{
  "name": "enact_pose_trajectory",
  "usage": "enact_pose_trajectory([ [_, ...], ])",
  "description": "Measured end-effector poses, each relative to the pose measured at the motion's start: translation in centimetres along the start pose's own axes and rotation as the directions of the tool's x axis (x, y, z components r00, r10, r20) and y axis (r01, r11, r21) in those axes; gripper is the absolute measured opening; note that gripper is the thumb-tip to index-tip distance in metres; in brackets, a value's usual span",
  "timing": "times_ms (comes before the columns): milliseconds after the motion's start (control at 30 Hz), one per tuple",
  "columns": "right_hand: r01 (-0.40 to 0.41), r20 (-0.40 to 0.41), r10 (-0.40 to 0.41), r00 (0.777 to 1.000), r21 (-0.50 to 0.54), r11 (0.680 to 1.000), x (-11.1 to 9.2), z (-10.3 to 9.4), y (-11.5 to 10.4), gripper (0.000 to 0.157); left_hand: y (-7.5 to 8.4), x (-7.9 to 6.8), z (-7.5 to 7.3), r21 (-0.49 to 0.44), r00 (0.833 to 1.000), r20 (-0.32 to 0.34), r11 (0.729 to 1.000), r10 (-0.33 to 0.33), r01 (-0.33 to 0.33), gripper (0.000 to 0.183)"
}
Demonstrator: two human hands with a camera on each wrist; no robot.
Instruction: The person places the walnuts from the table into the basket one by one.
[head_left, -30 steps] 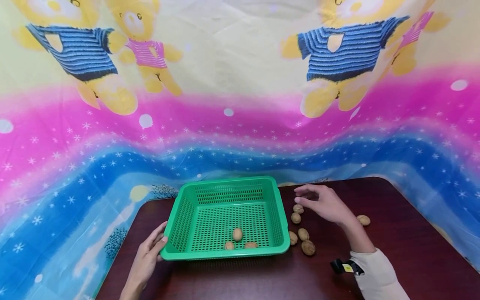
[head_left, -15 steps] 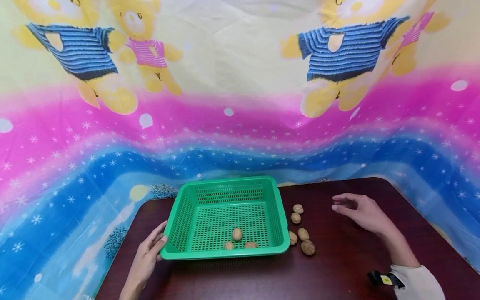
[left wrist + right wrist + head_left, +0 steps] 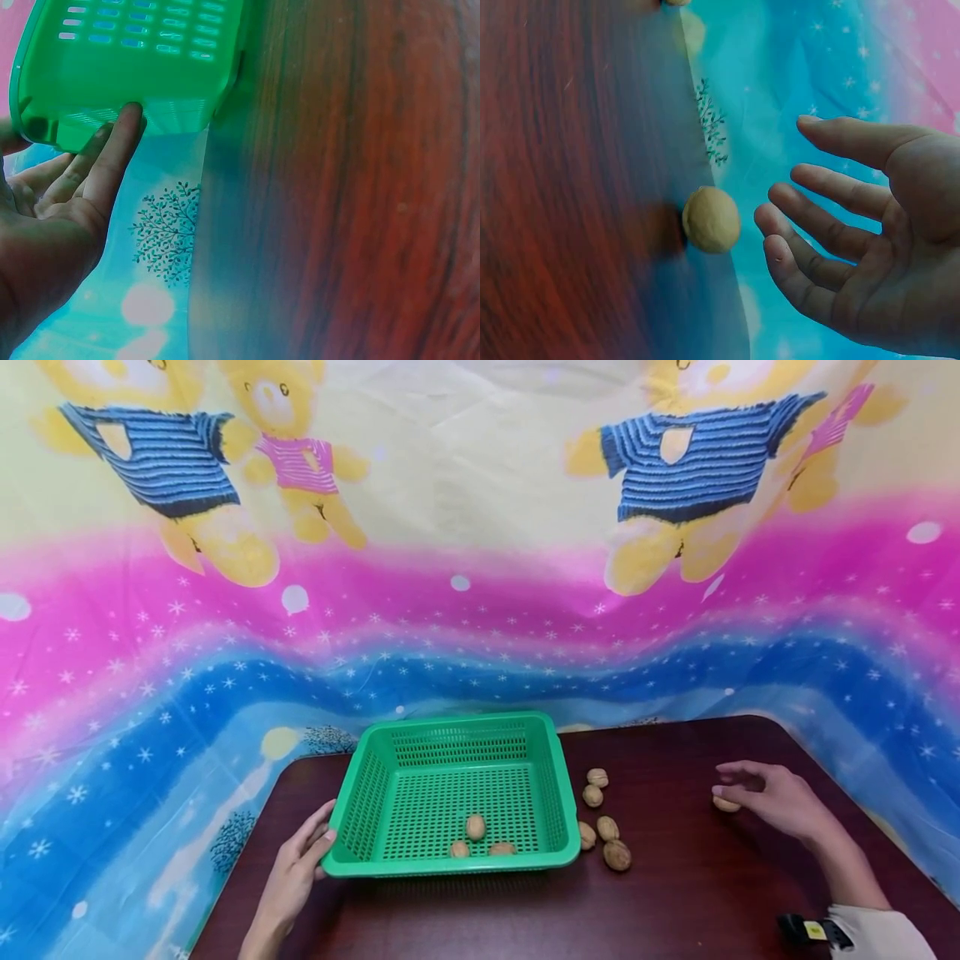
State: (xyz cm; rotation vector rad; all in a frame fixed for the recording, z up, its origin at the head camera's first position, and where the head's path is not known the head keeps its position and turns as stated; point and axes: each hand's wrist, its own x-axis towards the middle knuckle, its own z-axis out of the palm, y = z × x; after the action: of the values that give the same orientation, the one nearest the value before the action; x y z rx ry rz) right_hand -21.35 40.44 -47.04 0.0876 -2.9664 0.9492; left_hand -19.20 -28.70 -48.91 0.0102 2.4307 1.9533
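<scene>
A green plastic basket (image 3: 459, 862) stands on the dark wooden table with several walnuts inside, among them one walnut (image 3: 476, 827) near its front. My left hand (image 3: 295, 864) grips the basket's left front corner, thumb over the rim and fingers against the outer wall (image 3: 112, 82). At the right, my right hand (image 3: 772, 797) hovers over a lone walnut (image 3: 726, 804), partly covering it in the head view. From the right wrist, that walnut (image 3: 712, 220) lies apart from the loosely bent fingers (image 3: 810, 217), and the palm holds nothing.
Several loose walnuts lie just right of the basket, including a darker walnut (image 3: 617, 856) and a back one (image 3: 597, 777). Behind the table (image 3: 667, 893) hangs a printed cloth (image 3: 465, 643) with teddy bears and snowflakes. A black band (image 3: 813, 931) sits on the right wrist.
My right hand has moved rightward, from beside the back walnuts near the basket to the lone walnut at the right. The left hand and the basket stay put.
</scene>
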Motion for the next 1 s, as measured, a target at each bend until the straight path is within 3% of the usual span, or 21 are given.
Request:
enact_pose_trajectory([
  [600, -0.068, 0.055, 0.069, 0.996, -0.021, 0.997, 0.2, -0.3, 1.7, 0.059, 0.0, -0.1, 0.0, -0.006, 1.0, -0.002, 1.0, 0.004, -0.004, 0.06],
  [1000, -0.095, 0.117, 0.099, 0.988, -0.042, 0.995, 0.5, -0.2, 3.2, 0.049, 0.0, -0.1, 0.0, -0.001, 1.0, -0.001, 1.0, 0.006, -0.006, 0.06],
])
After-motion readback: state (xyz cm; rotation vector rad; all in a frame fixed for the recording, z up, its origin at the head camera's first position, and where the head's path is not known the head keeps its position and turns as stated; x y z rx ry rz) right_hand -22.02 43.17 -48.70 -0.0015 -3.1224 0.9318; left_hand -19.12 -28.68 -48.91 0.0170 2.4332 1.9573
